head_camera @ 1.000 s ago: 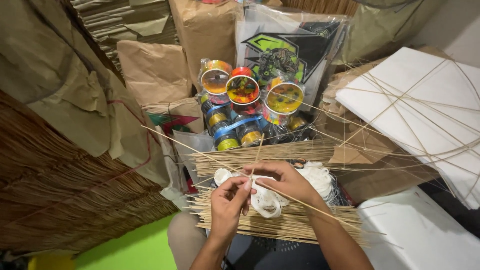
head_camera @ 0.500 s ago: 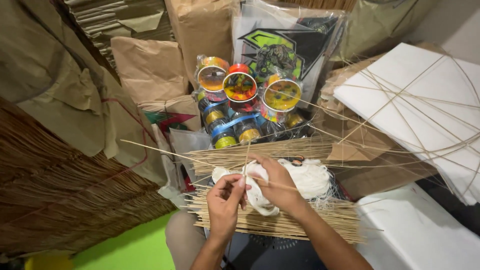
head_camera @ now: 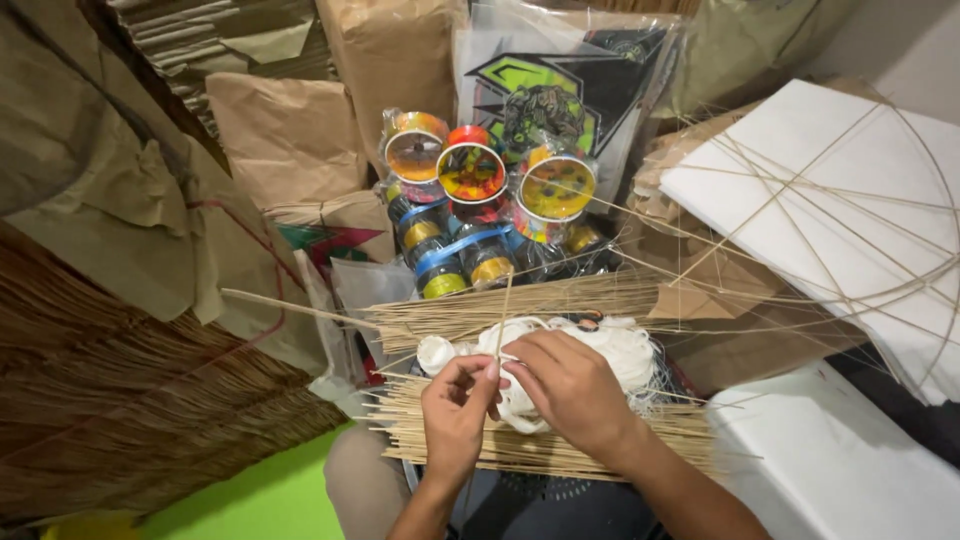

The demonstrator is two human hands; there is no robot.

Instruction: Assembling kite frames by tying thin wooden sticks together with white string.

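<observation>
My left hand (head_camera: 455, 415) pinches a thin bamboo stick (head_camera: 503, 315) where it crosses another, its fingers closed on the joint. Beside it, my right hand (head_camera: 570, 385) holds the same crossing over a bundle of white thread (head_camera: 620, 350). One long stick (head_camera: 300, 308) runs out to the left from the hands. A flat layer of bamboo sticks (head_camera: 540, 445) lies across my lap under both hands. A second bunch of sticks (head_camera: 520, 305) lies just beyond the thread.
Several colourful thread spools (head_camera: 470, 200) wrapped in plastic stand behind. White kites with bamboo frames (head_camera: 820, 200) are stacked at the right. A white box (head_camera: 830, 470) sits lower right. Brown paper parcels (head_camera: 290, 130) and a large stick bundle (head_camera: 110, 400) fill the left.
Both hands stayed at the stick crossing, working small motions. The right hand has shifted over the white thread, and the upright stick now points more straight up.
</observation>
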